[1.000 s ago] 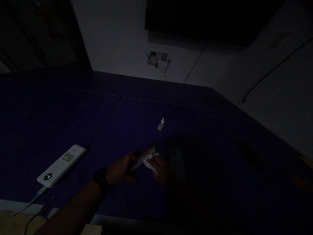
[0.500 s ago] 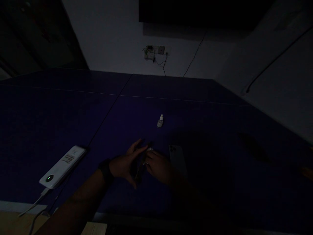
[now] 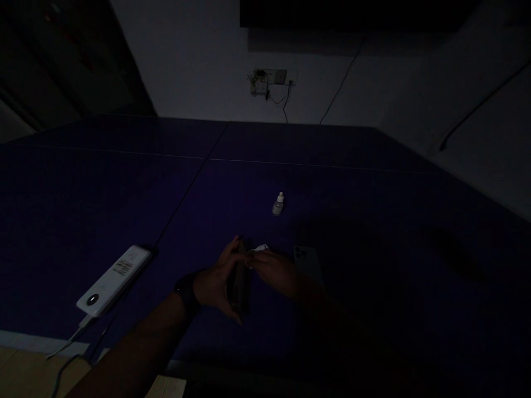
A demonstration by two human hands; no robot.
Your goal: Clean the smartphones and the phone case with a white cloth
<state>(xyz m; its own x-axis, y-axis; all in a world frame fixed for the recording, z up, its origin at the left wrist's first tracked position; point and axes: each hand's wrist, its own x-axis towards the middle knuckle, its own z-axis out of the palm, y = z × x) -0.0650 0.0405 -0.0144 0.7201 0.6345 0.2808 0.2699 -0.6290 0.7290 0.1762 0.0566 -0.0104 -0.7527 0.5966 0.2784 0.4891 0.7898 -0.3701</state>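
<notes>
Fingers and thumb of my left hand (image 3: 215, 283) grip a dark, flat, rectangular object (image 3: 239, 284) by its two ends, holding it tilted up on its edge. The light is too dim to tell its exact kind, though it is phone-sized. My right hand (image 3: 277, 272) is closed on a crumpled white wipe (image 3: 260, 249), its fingertips at the upper part of the object's edge. Just right of that hand lies a phone (image 3: 309, 263), camera side up, partly hidden by my forearm. Beyond both hands stands a small dropper bottle (image 3: 277, 207) with a white top.
A white power bank (image 3: 114, 281) with a lit display and a plugged cable (image 3: 74, 334) lies at the left of the dark blue table (image 3: 199, 204). On the far wall are sockets (image 3: 271, 77) with cords, below a dark screen (image 3: 348, 14). A dim dark shape lies far right.
The dark object has been tilted so more of its broad face shows. My right hand has shifted up along it, and more of the white wipe shows. The view has moved slightly.
</notes>
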